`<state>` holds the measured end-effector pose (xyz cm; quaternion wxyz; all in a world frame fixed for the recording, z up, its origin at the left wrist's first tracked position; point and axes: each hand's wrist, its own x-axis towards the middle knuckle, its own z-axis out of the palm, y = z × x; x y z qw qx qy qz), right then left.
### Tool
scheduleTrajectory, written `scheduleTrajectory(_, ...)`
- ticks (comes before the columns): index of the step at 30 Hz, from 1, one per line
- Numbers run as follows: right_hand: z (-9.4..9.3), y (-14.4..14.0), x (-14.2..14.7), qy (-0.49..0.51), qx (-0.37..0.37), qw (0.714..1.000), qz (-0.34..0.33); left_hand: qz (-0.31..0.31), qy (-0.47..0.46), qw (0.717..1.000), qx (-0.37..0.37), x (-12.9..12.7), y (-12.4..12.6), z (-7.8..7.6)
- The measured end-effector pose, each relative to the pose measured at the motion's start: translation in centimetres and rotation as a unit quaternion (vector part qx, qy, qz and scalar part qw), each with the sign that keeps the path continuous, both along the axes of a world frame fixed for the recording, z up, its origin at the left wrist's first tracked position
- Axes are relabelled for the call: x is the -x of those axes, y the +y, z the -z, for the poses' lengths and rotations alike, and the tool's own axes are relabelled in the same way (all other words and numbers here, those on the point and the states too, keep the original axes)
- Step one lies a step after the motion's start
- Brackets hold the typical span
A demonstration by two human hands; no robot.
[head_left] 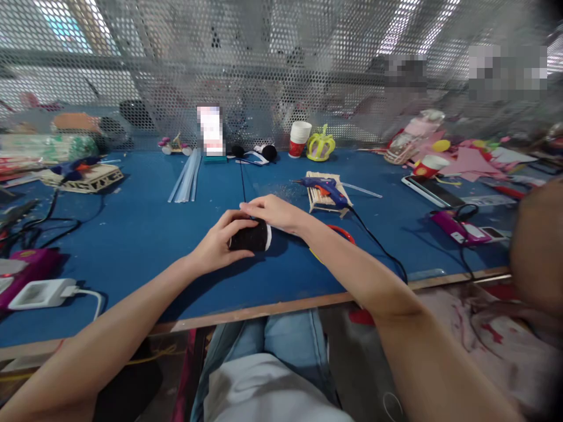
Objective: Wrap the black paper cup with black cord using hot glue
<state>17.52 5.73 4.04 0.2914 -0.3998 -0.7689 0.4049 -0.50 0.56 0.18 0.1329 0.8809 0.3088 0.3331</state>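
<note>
Black glittery roll [249, 237], white end, lying sideways

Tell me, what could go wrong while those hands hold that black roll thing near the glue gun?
1. The blue glue gun lies on a stick rack just beyond the right hand; if it is hot, a reaching arm might brush its tip.
2. Its black cord trails across the blue table beside the right forearm, so an elbow could snag it and drag the gun.
3. The black roll, held by the left hand, might slip and roll off.
</note>
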Motion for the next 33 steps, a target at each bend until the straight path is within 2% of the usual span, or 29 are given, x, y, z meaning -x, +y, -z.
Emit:
scheduleTrajectory(4,-0.4,-0.4,-0.5,0.062,0.031,0.997,0.031,0.002,-0.013,1.0,0.026,-0.1,-0.1,0.1)
scheduleTrajectory(7,-0.7,-0.6,-1.9,0.142,0.053,0.988,0.034,-0.029,-0.056,0.996,0.066,-0.1,-0.1,0.1)
scheduleTrajectory(11,-0.6,-0.6,-3.6,0.253,0.118,0.959,0.045,-0.092,-0.088,0.98,0.15,-0.3,0.0,0.0)
scheduleTrajectory(14,-0.3,-0.8,-4.2,0.298,0.151,0.941,0.042,-0.118,-0.104,0.961,0.227,-0.3,0.2,-0.1)
scheduleTrajectory(18,-0.3,-1.0,-4.4,0.306,0.144,0.941,0.032,-0.113,-0.133,0.937,0.304,-0.4,0.2,-0.1)
scheduleTrajectory(22,-0.2,-1.1,-4.3,0.295,0.083,0.951,0.049,-0.093,-0.138,0.913,0.373,-0.5,0.0,-0.2)
scheduleTrajectory(24,0.0,-1.0,-4.2,0.275,0.032,0.958,0.07,-0.078,-0.115,0.919,0.369,-0.5,-0.2,-0.3)
scheduleTrajectory(27,0.4,-0.8,-4.0,0.225,-0.029,0.969,0.101,-0.056,-0.063,0.951,0.297,-0.4,-0.5,-0.5)
scheduleTrajectory(33,1.2,-0.9,-3.5,0.138,-0.082,0.98,0.117,-0.03,-0.031,0.983,0.179,-0.4,-0.9,-0.5)
